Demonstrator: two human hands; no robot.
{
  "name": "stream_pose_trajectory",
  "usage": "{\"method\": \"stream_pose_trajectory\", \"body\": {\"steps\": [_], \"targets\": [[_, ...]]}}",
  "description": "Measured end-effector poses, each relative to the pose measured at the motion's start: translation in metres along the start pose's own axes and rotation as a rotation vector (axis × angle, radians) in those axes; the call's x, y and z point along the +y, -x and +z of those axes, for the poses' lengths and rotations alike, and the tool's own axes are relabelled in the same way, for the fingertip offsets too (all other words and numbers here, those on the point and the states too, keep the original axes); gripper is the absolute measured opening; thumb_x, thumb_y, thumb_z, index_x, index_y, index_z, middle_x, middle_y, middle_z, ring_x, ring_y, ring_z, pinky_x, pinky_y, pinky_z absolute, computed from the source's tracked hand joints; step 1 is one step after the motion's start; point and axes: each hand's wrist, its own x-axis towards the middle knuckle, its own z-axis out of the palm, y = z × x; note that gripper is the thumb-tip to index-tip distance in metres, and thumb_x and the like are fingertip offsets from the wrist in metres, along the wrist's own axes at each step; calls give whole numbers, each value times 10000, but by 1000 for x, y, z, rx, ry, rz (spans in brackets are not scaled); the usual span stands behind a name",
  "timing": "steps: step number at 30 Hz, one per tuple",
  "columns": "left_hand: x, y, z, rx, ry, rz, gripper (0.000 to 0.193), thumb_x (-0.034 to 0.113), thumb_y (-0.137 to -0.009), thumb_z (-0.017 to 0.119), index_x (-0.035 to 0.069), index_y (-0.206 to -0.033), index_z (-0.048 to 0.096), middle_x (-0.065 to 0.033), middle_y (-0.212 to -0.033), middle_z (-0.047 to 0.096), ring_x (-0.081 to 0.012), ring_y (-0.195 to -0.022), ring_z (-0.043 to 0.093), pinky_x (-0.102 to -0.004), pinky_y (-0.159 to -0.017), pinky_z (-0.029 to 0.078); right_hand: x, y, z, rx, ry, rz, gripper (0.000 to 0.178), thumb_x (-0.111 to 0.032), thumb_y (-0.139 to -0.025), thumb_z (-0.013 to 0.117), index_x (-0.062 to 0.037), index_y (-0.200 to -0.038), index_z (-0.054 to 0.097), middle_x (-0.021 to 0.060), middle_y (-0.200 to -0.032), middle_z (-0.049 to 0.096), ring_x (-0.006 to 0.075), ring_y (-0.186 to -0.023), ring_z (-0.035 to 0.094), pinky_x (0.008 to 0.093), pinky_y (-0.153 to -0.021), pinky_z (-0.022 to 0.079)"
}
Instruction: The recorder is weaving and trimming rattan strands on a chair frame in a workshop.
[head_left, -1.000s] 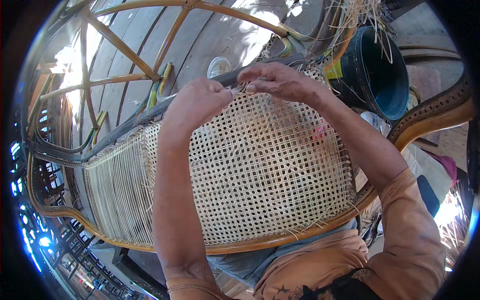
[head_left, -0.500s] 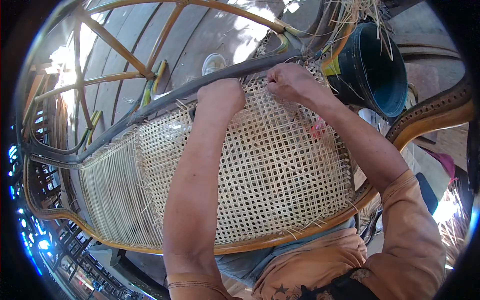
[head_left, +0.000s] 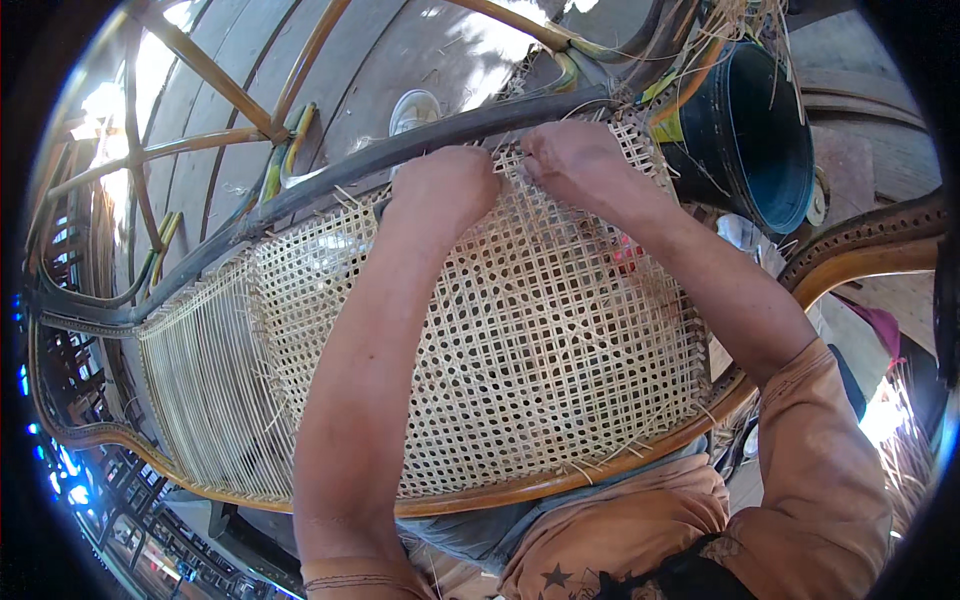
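A woven panel of pale cane webbing (head_left: 540,350), with a lattice of small holes, lies stretched in a curved wooden frame (head_left: 560,488). Above its far edge, beside the dark far rail (head_left: 420,143), both my fists sit close together. My left hand (head_left: 447,188) is closed, its back toward me; whatever its fingers grip is hidden. A small dark thing (head_left: 381,210) shows at its outer side. Just to the right, my right hand (head_left: 575,160) is closed in a pinch low over the weave, its fingertips and anything in them out of sight. Loose cane ends stick out along the panel's edges.
Parallel cane strands (head_left: 200,385) without cross weave fill the frame's left end. A dark bucket (head_left: 775,140) lies on its side at upper right, loose cane strips (head_left: 735,25) above it. Bent rattan poles (head_left: 215,75) stand over the plank floor, upper left.
My right hand has shifted slightly left, narrowing the gap to my left hand. The view has moved a little, so the frame and poles appear further left. Both hands remain closed.
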Motion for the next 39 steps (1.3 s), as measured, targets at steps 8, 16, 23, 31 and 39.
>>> {"method": "stream_pose_trajectory", "body": {"steps": [8, 16, 23, 31, 39], "targets": [[-29, 27, -3, 11, 21, -131, 308, 282, -807, 549, 54, -980, 663, -164, -1027, 639, -316, -964, 614, -414, -824, 487, 11, -1, 10, 365, 221, -636, 159, -43, -714, 575, -107, -856, 601, 45, -886, 554, 249, -904, 527, 362, -735, 466], [-47, 74, 18, 134, 195, -258, 375, 384, -805, 539, 24, -790, 644, -201, -862, 636, -353, -834, 610, -433, -761, 465, 11, -7, 3, 226, 399, -685, 160, -75, -738, 575, -103, -894, 589, 38, -885, 531, 221, -908, 501, 330, -767, 449], [-44, 114, 29, 218, 188, -284, 390, 377, -833, 527, 16, -712, 609, -190, -756, 605, -369, -746, 582, -457, -698, 449, 3, -7, -2, 188, 432, -739, 171, -91, -743, 575, -110, -913, 584, 49, -902, 543, 213, -915, 506, 335, -761, 442], [-28, 124, -8, 264, 67, -247, 320, 326, -857, 505, 46, -814, 653, -170, -843, 647, -332, -797, 627, -423, -706, 486, -56, 25, -3, -96, -346, -518, 225, -255, -902, 505, -47, -896, 590, 115, -750, 577, 252, -713, 574, 371, -652, 471], [-4, 41, -2, 80, 14, -143, 272, 248, -806, 523, 28, -895, 658, -173, -938, 651, -332, -911, 622, -432, -797, 484, 2, 12, -4, -27, -397, -264, 236, -258, -838, 595, -30, -896, 581, 115, -871, 630, 261, -829, 591, 368, -730, 450]]}}
